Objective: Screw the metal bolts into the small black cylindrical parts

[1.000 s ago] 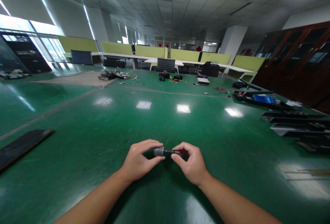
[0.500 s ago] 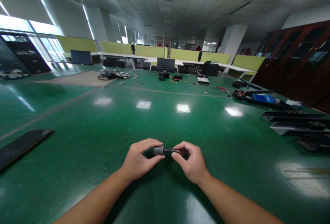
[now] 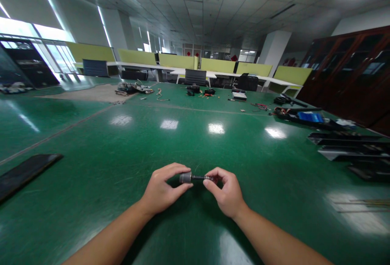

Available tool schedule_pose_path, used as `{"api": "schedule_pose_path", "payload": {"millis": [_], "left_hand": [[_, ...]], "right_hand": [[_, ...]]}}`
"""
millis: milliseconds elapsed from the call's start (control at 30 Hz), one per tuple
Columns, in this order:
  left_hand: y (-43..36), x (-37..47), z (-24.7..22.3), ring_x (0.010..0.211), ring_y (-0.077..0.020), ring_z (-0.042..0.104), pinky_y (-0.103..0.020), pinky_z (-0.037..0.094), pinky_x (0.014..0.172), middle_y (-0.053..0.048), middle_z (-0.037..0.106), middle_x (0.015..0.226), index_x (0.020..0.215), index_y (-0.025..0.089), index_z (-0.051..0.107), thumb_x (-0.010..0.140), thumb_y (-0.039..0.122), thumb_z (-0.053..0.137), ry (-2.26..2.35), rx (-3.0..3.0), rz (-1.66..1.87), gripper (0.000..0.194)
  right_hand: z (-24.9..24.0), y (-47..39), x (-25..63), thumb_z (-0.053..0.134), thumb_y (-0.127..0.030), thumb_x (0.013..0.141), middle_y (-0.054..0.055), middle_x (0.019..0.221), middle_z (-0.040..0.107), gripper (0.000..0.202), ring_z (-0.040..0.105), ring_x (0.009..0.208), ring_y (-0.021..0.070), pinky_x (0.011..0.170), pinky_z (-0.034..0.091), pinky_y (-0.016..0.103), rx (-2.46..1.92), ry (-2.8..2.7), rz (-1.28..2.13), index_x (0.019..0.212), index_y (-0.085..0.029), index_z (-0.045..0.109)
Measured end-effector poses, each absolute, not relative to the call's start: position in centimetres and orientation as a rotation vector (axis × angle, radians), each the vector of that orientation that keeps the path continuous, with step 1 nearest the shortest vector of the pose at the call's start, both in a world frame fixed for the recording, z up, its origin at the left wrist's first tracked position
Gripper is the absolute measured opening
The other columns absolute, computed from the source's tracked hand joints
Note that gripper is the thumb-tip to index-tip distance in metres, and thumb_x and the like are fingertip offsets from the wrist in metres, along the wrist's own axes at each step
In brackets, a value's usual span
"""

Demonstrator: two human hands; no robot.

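Note:
My left hand (image 3: 164, 187) pinches a small grey metal cylinder (image 3: 185, 177), which looks like a motor housing, between thumb and fingers. From its right end a thin dark shaft (image 3: 198, 177) runs level toward my right hand (image 3: 225, 192). The thumb and fingertips of that hand are closed on a small dark ridged part (image 3: 209, 178) at the shaft's other end. This part is mostly covered by the fingers, so its kind is unclear. Both hands are low over the green table (image 3: 195, 143), near its front, with the cylinder and shaft lying crosswise between them.
A flat black panel (image 3: 27, 171) lies at the left. Dark metal channels (image 3: 344, 139) and a black tray-like part with something blue (image 3: 310, 116) are at the right, with thin rods (image 3: 362, 203) nearer. Loose electronic parts (image 3: 201, 90) lie toward the far edge.
My left hand has shifted slightly left with the cylinder, and a little more of the shaft shows between the hands. My right hand has stayed nearly in place.

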State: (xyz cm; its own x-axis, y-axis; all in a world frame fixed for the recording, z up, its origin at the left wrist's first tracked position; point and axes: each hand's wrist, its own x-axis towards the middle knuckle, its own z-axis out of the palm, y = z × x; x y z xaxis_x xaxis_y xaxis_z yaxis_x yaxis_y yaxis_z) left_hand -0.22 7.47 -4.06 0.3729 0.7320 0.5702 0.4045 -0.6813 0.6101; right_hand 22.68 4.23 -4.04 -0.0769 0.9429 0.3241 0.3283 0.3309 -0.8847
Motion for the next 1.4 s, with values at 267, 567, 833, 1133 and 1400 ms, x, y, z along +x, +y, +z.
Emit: {"api": "schedule_pose_path", "payload": {"millis": [267,567,833,1133,1400], "left_hand": [[7.5,-0.3,-4.1,0.097,-0.0169,0.066,-0.030,0.053,0.089,-0.002,0.070,0.105,0.110,0.027,0.068,0.078,0.027,0.079,0.988,2.263,1.247,0.033],[7.6,-0.4,-4.1,0.097,-0.0177,0.065,-0.031,0.053,0.088,-0.003,0.069,0.105,0.110,0.027,0.067,0.079,0.026,0.078,0.982,2.261,1.263,0.033],[7.6,-0.5,-4.1,0.097,-0.0205,0.065,-0.034,0.053,0.089,-0.006,0.068,0.104,0.108,0.023,0.067,0.079,0.026,0.076,0.997,2.248,1.264,0.030],[7.7,-0.5,-4.1,0.098,-0.0211,0.064,-0.035,0.052,0.089,-0.007,0.068,0.104,0.107,0.022,0.067,0.080,0.027,0.076,1.020,2.246,1.262,0.029],[8.1,-0.6,-4.0,0.101,-0.0202,0.064,-0.035,0.050,0.093,-0.005,0.068,0.109,0.118,0.026,0.066,0.080,0.031,0.076,1.126,2.203,1.284,0.039]], "right_hand": [[-4.4,4.4,22.8,0.066,-0.027,0.086,0.001,0.071,0.061,0.011,0.054,0.067,0.0165,0.065,0.042,0.028,-1.162,-1.599,0.787,0.084,-0.017,0.069],[-4.6,4.5,22.8,0.067,-0.028,0.085,0.001,0.071,0.061,0.011,0.054,0.067,0.0162,0.064,0.042,0.028,-1.159,-1.581,0.800,0.084,-0.017,0.068],[-4.6,4.5,22.9,0.067,-0.029,0.086,0.001,0.071,0.061,0.012,0.055,0.067,0.0165,0.064,0.042,0.028,-1.157,-1.584,0.806,0.085,-0.017,0.069],[-4.6,4.4,22.9,0.068,-0.029,0.085,0.001,0.071,0.063,0.012,0.056,0.067,0.0172,0.064,0.042,0.028,-1.160,-1.566,0.805,0.084,-0.017,0.070],[-5.1,5.2,22.8,0.069,-0.033,0.084,0.002,0.068,0.062,0.018,0.054,0.062,0.0153,0.062,0.042,0.028,-0.953,-1.194,1.157,0.081,-0.016,0.068]]}}
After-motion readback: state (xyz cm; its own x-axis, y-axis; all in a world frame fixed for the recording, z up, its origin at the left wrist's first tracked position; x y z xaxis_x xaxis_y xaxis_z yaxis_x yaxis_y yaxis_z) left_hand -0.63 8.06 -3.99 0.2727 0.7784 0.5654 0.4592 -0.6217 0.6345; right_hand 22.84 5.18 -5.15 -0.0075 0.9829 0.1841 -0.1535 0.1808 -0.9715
